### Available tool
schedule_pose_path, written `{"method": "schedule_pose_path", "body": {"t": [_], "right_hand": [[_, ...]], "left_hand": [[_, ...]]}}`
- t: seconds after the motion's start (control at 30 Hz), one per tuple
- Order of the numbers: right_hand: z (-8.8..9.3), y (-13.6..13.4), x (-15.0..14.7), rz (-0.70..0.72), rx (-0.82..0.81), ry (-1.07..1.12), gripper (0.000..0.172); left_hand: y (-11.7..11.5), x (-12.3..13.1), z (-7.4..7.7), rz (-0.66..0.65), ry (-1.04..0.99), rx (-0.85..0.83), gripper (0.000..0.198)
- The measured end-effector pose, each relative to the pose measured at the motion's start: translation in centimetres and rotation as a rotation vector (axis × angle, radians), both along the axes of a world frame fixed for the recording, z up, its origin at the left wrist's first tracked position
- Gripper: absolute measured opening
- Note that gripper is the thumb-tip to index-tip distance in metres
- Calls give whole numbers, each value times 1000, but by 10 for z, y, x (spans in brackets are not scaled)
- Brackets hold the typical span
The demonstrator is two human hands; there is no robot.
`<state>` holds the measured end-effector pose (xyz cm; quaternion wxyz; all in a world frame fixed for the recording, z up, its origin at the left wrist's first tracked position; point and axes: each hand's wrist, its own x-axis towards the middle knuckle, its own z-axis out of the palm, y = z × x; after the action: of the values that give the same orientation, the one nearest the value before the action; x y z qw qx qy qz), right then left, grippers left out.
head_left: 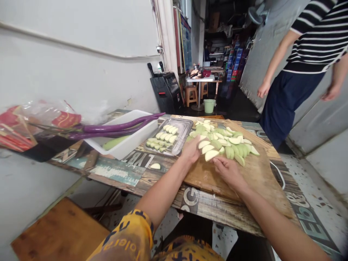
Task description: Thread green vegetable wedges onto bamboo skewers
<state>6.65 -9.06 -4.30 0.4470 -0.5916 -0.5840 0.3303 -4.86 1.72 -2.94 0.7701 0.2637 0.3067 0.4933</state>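
Observation:
On a wooden cutting board [206, 181] lies a heap of half-moon vegetable slices [231, 139] with white flesh and pale green skin. My left hand [191, 149] is closed at the left side of the heap, holding a short row of these slices [206, 148]. Whether a skewer runs through them, I cannot make out. My right hand [227, 171] pinches the edge of the nearest slice [211, 155] in that row. Left of the board, a clear plastic tray [185, 136] holds rows of similar slices. One loose slice [155, 166] lies on the table near the tray.
A white bin [122, 150] holds a green vegetable, with long purple eggplants [114, 128] across it. Plastic packaging [51, 116] and sticks fill a dark box at far left. A person in a striped shirt [318, 40] stands at right. A wooden stool [59, 232] is lower left.

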Motion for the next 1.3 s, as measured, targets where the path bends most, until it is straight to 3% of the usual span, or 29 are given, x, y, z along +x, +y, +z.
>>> {"method": "schedule_pose_path", "body": {"t": [0.17, 0.33, 0.57, 0.8, 1.03, 1.17, 1.3], "right_hand": [[-4, 1, 0, -41, 33, 41, 35], [-5, 1, 2, -52, 47, 13, 35], [-8, 3, 6, -75, 238, -363, 30], [-8, 3, 2, -69, 213, -267, 32], [-12, 2, 0, -73, 251, -337, 32], [-13, 1, 0, -108, 255, -349, 30], [-12, 1, 1, -137, 274, -330, 31]], "left_hand": [[-13, 6, 3, -191, 3, -32, 17], [-21, 13, 1, -113, 38, -17, 12], [-18, 13, 0, -44, 0, 26, 11], [-17, 14, -3, -11, -3, 16, 17], [-15, 14, -2, -6, 31, 17, 13], [-17, 14, -1, -39, 44, 21, 17], [-21, 12, 0, -179, 37, 22, 24]]}}
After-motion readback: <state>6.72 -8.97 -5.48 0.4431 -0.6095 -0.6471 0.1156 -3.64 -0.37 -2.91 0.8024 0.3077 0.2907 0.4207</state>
